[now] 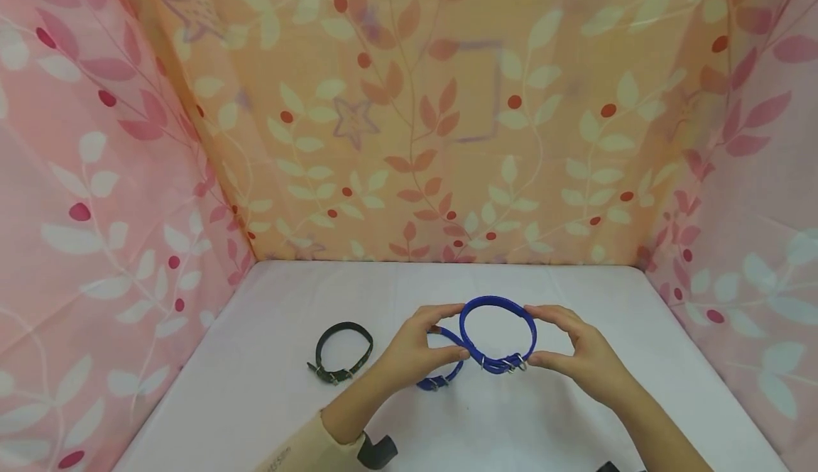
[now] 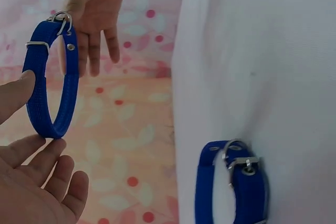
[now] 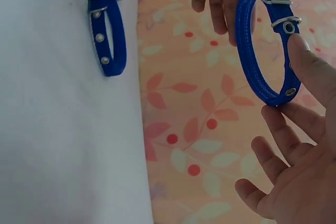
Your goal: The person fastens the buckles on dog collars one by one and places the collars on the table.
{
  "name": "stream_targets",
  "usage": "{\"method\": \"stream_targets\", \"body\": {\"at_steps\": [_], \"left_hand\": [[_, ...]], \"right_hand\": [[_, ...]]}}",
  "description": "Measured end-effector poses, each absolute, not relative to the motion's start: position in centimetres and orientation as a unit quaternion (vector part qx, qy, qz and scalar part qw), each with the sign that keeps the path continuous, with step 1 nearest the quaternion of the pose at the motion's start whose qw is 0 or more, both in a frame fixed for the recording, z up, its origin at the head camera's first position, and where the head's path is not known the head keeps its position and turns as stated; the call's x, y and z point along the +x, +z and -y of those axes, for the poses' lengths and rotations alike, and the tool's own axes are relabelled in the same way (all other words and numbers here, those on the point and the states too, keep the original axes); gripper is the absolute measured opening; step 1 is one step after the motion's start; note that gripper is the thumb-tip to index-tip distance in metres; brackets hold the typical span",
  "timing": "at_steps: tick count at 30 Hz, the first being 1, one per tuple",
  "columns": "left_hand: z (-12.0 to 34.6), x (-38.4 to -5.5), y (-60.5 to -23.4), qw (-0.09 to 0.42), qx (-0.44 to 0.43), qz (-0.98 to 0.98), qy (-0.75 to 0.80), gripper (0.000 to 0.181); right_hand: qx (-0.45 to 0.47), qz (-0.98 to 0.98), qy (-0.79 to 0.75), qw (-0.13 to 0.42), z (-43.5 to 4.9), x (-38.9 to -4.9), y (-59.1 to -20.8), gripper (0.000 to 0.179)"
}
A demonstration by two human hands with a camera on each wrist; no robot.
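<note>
Held up above the table, a blue buckled collar (image 1: pixel 497 367) forms a closed loop with its metal buckle and ring at the bottom in the head view. My left hand (image 1: pixel 412 348) pinches its left side between thumb and fingers. On the opposite side, the thumb and fingertips of my right hand (image 1: pixel 588 362) grip the same collar. Both wrist views show its metal eyelets and a keeper loop. A second blue collar (image 2: pixel 249 198) lies buckled on the table, partly hidden behind my left hand in the head view. Farther left rests a dark green or black collar (image 1: pixel 345 326), also looped.
The white-covered table (image 1: pixel 255 401) has patterned cloth walls on three sides: an orange back cloth (image 1: pixel 409 103), a pink left cloth (image 1: pixel 96 245) and a pink right cloth (image 1: pixel 754 245). A black strap piece (image 1: pixel 378 452) sits at my left sleeve.
</note>
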State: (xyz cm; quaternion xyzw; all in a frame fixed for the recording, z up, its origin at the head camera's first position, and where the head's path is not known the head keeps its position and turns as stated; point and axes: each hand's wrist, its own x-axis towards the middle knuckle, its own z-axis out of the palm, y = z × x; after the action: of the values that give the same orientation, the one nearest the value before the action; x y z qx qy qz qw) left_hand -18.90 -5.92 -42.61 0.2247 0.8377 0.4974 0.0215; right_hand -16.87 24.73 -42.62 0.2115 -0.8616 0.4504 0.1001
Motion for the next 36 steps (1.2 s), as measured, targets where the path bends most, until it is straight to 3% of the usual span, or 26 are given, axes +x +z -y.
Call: {"method": "stream_targets", "body": {"at_steps": [13,21,36], "left_hand": [[2.3,-21.8,-46.3,0.050,0.211,-0.862,0.458,0.064],[1.0,-23.2,-48.8,0.055,0.220,-0.867,0.445,0.063],[-0.8,-24.3,-51.1,0.084,0.174,-0.885,0.424,0.062]], "right_hand": [[0.153,0.885,0.436,0.052,-27.9,-18.3,-46.4,0.058],[0.163,0.901,0.400,0.035,-28.8,-19.8,-49.1,0.061],[0.149,0.900,0.409,0.006,-29.8,-20.9,-50.8,0.064]]}}
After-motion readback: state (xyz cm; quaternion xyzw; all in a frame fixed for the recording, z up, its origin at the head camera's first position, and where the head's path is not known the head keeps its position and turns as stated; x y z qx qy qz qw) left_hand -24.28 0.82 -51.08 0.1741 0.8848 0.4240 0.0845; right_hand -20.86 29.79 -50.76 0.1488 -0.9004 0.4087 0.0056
